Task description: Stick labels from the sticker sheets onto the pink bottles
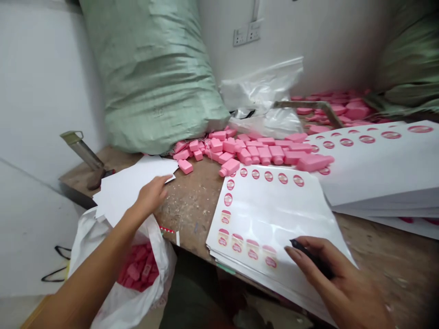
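Observation:
Blank white sheets [126, 185] lie at the table's left edge, and my left hand [152, 196] rests at their right side, fingers together; whether it pinches a sheet is hard to tell. Over the lower right of a stack of sticker sheets [270, 210], my right hand [329, 269] is closed on a small black tool [310, 258]. Round and rectangular pink stickers run along the top and left edges and part of the lower side of the top sheet. One pink bottle [229, 167] touches the stack's upper left corner.
Pink bottles [264, 153] are heaped across the back of the table [187, 214]. A large green sack [154, 82], clear plastic [267, 91] and a flask [82, 151] stand behind. More sticker sheets [377, 169] lie right. A white bag [120, 306] of pink pieces hangs below left.

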Motion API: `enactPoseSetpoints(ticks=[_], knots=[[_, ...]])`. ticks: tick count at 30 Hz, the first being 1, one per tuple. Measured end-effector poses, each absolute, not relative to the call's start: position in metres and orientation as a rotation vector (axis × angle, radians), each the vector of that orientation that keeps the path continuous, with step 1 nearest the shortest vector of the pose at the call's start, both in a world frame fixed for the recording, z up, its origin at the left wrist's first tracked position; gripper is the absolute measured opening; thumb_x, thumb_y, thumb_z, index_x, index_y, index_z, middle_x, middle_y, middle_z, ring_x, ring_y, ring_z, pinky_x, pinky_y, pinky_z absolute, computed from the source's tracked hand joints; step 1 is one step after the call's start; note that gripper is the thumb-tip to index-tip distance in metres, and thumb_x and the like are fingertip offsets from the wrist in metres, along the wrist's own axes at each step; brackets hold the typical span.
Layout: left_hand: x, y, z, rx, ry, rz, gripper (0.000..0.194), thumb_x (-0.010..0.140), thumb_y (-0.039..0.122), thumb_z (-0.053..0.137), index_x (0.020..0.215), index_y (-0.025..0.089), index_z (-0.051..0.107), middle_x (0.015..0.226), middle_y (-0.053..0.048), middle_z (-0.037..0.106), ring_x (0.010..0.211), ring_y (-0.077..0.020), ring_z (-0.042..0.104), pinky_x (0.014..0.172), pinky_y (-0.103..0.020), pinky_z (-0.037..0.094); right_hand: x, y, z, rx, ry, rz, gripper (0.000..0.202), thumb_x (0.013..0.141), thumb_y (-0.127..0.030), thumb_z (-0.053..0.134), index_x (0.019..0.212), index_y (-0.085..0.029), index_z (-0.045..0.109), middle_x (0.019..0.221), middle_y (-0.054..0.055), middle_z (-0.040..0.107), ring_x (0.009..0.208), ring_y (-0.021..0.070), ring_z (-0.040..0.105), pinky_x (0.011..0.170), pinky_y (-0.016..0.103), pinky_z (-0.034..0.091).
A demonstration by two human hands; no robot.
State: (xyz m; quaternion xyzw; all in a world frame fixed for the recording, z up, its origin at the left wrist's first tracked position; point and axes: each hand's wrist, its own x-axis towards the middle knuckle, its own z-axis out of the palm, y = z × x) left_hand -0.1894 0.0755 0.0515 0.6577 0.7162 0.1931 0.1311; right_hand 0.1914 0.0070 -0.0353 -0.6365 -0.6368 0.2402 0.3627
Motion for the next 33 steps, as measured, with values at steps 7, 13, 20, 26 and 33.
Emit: enactPoseSetpoints(ticks=[7,13,20,26,33], knots=[[-0.153,0.194,0.030,1.951,1.885,0.575,0.034,0.076,0.006,0.056,0.109,0.012,0.065,0.138,-0.009,0.052,0.134,-0.0307,0.031,0.112,-0.045,0.018,0.196,-0.005,-0.020,-1.728,-1.634,0.642,0.034,0.085,-0.052,0.047,0.087,-0.023,0.065,0.068,0.003,0.067,0.059,0.0195,0.062,0.055,0.030,0.046],[-0.145,0.174,0.038,1.766,1.730,0.836,0.034,0.076,0.023,0.068,0.106,0.015,0.056,0.124,0.005,0.056,0.134,-0.0294,0.027,0.112,-0.041,0.020,0.196,-0.012,-0.019,-1.877,-1.801,0.596,0.024,0.089,-0.039,0.044,0.089,-0.024,0.062,0.071,0.002,0.069,0.062,0.0193,0.060,0.060,0.030,0.040],[-0.078,0.085,0.018,0.842,1.125,1.085,0.035,0.085,0.040,0.049,0.111,0.017,0.057,0.098,-0.008,0.065,0.085,-0.0181,0.059,0.075,-0.033,0.052,0.182,-0.006,-0.018,-1.854,-2.019,0.361,0.019,0.089,-0.030,0.046,0.089,-0.025,0.064,0.073,0.002,0.072,0.064,0.0197,0.061,0.058,0.029,0.033],[-0.017,0.028,0.004,0.658,1.004,0.840,0.047,0.069,0.033,0.073,0.110,0.017,0.059,0.106,-0.011,0.067,0.090,-0.0232,0.063,0.081,-0.035,0.051,0.179,-0.002,-0.021,-1.901,-2.038,0.347,0.019,0.089,-0.030,0.046,0.089,-0.023,0.064,0.073,0.002,0.072,0.063,0.0196,0.060,0.064,0.031,0.035],[-0.019,0.010,-0.005,2.118,1.104,0.439,0.058,0.068,0.015,0.060,0.125,0.018,0.058,0.127,-0.011,0.061,0.111,-0.0312,0.055,0.101,-0.049,0.038,0.179,-0.002,-0.023,-1.892,-2.016,0.348,0.019,0.089,-0.029,0.047,0.088,-0.022,0.065,0.069,0.001,0.071,0.062,0.0190,0.061,0.060,0.029,0.032]])
